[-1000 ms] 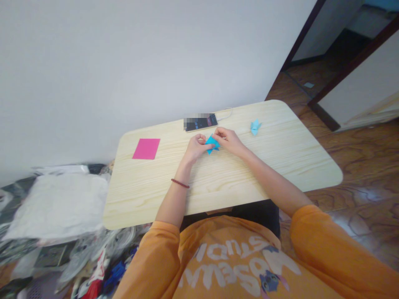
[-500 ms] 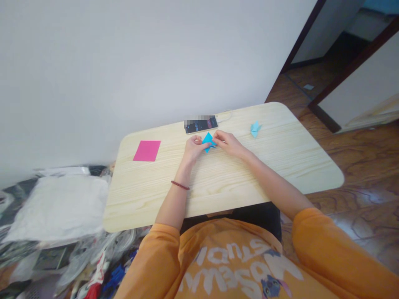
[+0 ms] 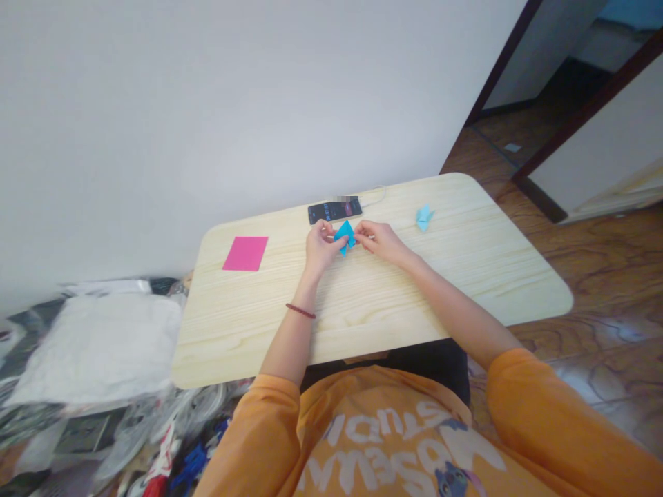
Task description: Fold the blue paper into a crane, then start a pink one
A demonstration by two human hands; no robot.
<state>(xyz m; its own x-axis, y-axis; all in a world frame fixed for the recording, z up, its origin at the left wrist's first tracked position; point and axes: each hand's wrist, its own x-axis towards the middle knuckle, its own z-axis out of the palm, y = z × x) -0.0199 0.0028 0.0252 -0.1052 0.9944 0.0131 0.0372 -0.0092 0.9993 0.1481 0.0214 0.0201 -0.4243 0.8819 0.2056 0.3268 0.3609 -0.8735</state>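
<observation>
Bright, even light casts faint shadows, with glare on the wooden floor [image 3: 611, 331] and wide-angle bending at the edges.

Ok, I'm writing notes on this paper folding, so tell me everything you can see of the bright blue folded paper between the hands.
The bright blue folded paper is small, thin and matte-looking, creased into an angular shape with pointed flaps, one point aiming down. It sits over the pale wood-grain table, apparently lifted off it, pinched between the fingertips of the left hand and the right hand. The fingers hide part of it, so its exact folds cannot be made out.
</observation>
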